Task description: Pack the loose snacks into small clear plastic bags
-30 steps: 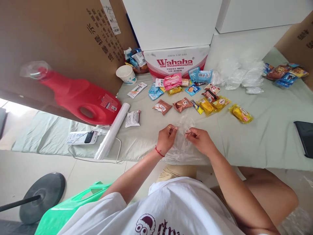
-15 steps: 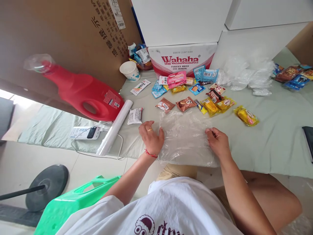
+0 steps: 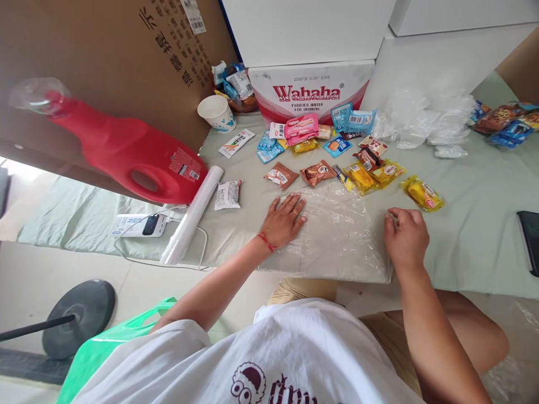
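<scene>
A thin sheet of clear plastic film (image 3: 337, 241) lies flat on the cloth in front of me, wrinkled and shiny, reaching the table's front edge. My left hand (image 3: 284, 219) presses flat on its left part, fingers stretched out. Just past the film's right edge is my right hand (image 3: 407, 238), its fingers curled in; whether anything is between them is hidden. Behind the film lie two brown snack packets (image 3: 318, 173) and several yellow-wrapped snacks (image 3: 362, 177). One more yellow snack packet (image 3: 422, 193) sits beyond my right hand.
At left are a red jug (image 3: 126, 151), a plastic film roll (image 3: 191, 216), a white power bank (image 3: 138, 225) with a cable, and a paper cup (image 3: 217, 114). A Wahaha box (image 3: 311, 92) stands behind, with crumpled clear plastic (image 3: 408, 118) to its right. A phone (image 3: 529, 241) lies far right.
My left hand has moved right onto the film and flattened out. My right hand has shifted right, and the film's right side has spread rightward. The view has shifted slightly.
</scene>
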Demonstrator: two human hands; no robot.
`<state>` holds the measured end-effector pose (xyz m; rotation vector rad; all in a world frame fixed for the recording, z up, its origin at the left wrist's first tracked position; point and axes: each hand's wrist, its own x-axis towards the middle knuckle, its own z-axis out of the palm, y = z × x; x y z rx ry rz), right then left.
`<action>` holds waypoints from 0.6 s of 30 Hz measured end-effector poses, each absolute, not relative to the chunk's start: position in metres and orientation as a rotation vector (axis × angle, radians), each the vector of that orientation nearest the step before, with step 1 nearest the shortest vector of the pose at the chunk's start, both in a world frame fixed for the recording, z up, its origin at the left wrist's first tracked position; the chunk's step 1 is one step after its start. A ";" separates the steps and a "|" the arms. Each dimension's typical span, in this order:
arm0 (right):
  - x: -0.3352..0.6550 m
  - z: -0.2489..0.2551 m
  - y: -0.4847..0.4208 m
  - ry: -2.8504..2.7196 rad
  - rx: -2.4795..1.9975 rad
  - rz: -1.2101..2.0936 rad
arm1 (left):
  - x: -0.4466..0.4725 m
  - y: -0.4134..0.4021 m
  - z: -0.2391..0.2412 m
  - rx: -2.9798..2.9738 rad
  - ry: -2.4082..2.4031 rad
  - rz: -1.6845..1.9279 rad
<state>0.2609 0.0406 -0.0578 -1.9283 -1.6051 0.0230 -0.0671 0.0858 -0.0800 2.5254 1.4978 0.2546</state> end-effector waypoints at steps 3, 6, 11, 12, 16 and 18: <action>0.230 -0.050 0.022 -1.961 -1.615 0.053 | -0.067 0.084 -0.079 2.527 1.495 0.248; 0.192 -0.055 -0.011 -2.433 -1.141 0.401 | -0.071 0.086 -0.077 2.515 1.507 0.231; 0.198 -0.047 -0.057 -2.523 -0.907 0.944 | -0.078 0.086 -0.079 2.476 1.578 0.247; 0.204 -0.040 -0.056 -2.456 -0.897 1.040 | -0.077 0.084 -0.080 2.490 1.562 0.252; 0.209 -0.019 -0.018 -2.250 -1.037 0.893 | -0.070 0.083 -0.080 2.546 1.466 0.267; 0.202 -0.027 0.014 -2.298 -1.182 0.631 | -0.068 0.088 -0.081 2.558 1.455 0.259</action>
